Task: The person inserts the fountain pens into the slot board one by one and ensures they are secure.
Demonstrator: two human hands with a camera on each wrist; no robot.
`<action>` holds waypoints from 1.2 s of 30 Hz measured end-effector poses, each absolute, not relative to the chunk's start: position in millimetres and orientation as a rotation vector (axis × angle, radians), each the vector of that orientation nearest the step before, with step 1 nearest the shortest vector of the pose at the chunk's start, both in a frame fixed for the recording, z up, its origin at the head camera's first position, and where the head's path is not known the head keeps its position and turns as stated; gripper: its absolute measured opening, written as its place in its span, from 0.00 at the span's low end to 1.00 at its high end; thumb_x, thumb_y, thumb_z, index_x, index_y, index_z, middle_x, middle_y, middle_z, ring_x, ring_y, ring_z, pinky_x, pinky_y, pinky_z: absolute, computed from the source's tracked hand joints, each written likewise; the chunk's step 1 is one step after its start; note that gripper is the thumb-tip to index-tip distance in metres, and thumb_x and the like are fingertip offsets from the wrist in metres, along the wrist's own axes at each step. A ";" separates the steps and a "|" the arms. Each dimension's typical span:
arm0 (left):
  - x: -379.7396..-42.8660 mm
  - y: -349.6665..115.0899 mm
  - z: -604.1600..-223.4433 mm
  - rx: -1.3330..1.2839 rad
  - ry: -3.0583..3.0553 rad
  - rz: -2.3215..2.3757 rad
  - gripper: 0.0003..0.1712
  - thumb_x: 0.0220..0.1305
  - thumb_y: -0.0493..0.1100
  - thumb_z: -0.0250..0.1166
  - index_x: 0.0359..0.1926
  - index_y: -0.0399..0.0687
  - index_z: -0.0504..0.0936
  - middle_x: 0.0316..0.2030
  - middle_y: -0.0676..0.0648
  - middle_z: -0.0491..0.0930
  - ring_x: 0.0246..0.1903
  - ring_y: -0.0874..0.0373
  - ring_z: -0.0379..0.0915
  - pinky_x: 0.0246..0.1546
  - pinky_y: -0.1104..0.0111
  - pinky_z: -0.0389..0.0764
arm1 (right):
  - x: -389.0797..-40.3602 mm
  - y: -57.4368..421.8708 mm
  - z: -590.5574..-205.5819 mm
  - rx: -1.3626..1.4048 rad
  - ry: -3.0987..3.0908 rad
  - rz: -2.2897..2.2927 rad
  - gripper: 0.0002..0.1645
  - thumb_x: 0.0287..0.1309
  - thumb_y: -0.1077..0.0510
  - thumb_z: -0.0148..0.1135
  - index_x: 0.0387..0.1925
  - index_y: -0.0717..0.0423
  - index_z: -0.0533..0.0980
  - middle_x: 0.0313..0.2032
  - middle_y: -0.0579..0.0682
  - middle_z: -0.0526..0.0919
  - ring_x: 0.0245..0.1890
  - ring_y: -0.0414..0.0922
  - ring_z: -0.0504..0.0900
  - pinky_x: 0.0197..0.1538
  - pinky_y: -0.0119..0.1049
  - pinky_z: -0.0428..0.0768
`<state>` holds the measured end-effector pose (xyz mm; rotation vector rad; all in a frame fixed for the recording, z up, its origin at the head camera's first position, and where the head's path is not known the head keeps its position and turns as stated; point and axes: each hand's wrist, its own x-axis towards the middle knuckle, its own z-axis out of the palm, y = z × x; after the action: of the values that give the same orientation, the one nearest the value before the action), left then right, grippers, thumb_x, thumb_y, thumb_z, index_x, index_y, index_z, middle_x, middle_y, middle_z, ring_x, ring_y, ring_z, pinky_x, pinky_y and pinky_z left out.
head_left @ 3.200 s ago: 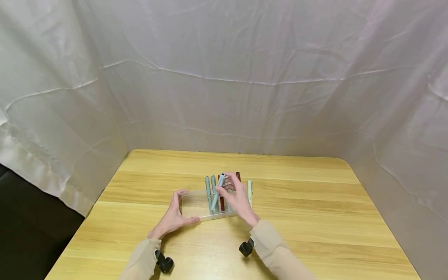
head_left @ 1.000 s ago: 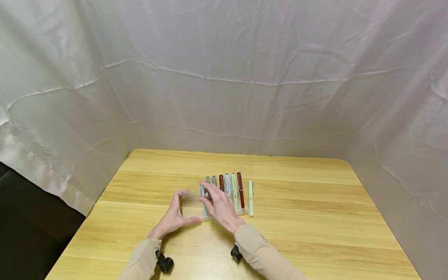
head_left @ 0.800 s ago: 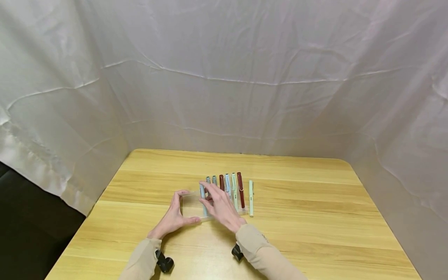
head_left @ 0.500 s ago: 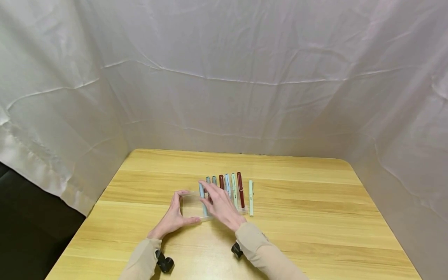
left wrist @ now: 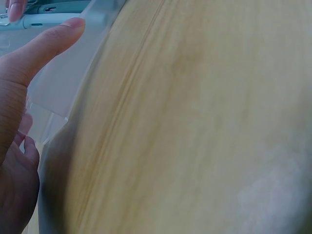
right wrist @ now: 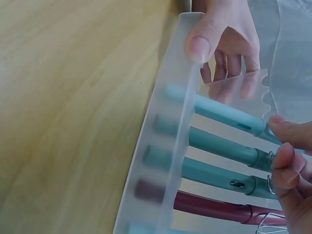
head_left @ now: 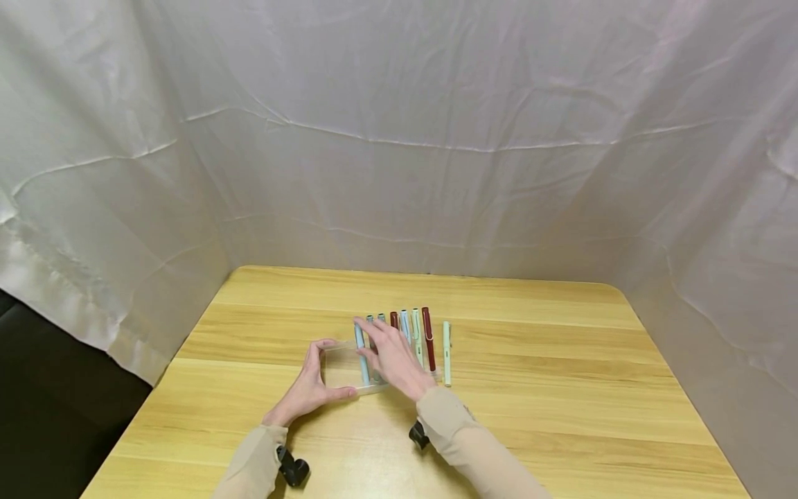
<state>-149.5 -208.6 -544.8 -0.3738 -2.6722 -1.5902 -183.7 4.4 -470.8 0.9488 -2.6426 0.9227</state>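
My left hand (head_left: 308,381) grips the left end of a translucent plastic pen tray (head_left: 372,389), thumb on the front wall and fingers at the back. With my right hand (head_left: 399,360) I pinch a light blue pen (head_left: 364,372) near its cap. That pen lies across the tray, its lower end behind the frosted front wall in the right wrist view. Beside it are two teal pens (right wrist: 222,145), then a dark red pen (right wrist: 209,207). Farther right lie another light blue pen (head_left: 405,324), a pale green pen (head_left: 418,339) and a second dark red pen (head_left: 428,339). My right hand partly hides the middle pens.
A pale green pen (head_left: 447,353) lies on the wooden table (head_left: 561,388) just right of the tray. Pale fabric curtains (head_left: 424,194) hang behind the table and along both sides. Black wrist cameras (head_left: 293,468) stick out from both sleeves.
The light blue pen, tilted above the teal pens about three seconds ago, now lies in the tray left of them. My right hand moved left with it, shifting slightly lately. The left hand stayed put.
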 end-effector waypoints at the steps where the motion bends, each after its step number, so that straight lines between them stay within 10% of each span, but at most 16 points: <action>1: -149.5 -208.6 -544.8 -0.374 -2.671 -1.589 0.59 0.42 0.51 0.84 0.67 0.44 0.55 0.69 0.36 0.58 0.73 0.38 0.54 0.76 0.36 0.51 | -184.2 4.5 -470.4 0.946 -2.650 0.920 0.36 0.63 0.56 0.67 0.71 0.51 0.67 0.65 0.63 0.76 0.15 0.30 0.69 0.37 0.29 0.88; 8: -149.6 -208.4 -544.8 -0.377 -2.668 -1.587 0.59 0.41 0.50 0.84 0.67 0.43 0.55 0.69 0.36 0.57 0.73 0.38 0.54 0.76 0.36 0.51 | -186.2 4.3 -469.3 0.919 -2.682 0.921 0.38 0.62 0.56 0.68 0.72 0.50 0.67 0.41 0.58 0.86 0.14 0.31 0.62 0.21 0.17 0.70; 13: -149.6 -208.0 -544.8 -0.370 -2.669 -1.594 0.60 0.41 0.50 0.84 0.68 0.44 0.55 0.70 0.36 0.57 0.73 0.38 0.53 0.77 0.37 0.50 | -187.4 3.6 -469.5 0.908 -2.698 0.913 0.38 0.62 0.56 0.68 0.72 0.49 0.67 0.23 0.47 0.76 0.14 0.32 0.59 0.16 0.19 0.66; 36: -150.4 -208.3 -545.4 -0.369 -2.677 -1.583 0.60 0.41 0.51 0.84 0.68 0.44 0.55 0.70 0.36 0.57 0.74 0.37 0.52 0.76 0.36 0.50 | -189.2 3.2 -471.3 0.888 -2.757 0.877 0.39 0.64 0.54 0.67 0.74 0.46 0.64 0.16 0.40 0.66 0.12 0.31 0.59 0.14 0.19 0.64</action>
<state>-150.4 -208.3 -545.4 -0.3693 -2.6772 -1.5827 -189.2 3.2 -471.3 0.8876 -2.7566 0.8766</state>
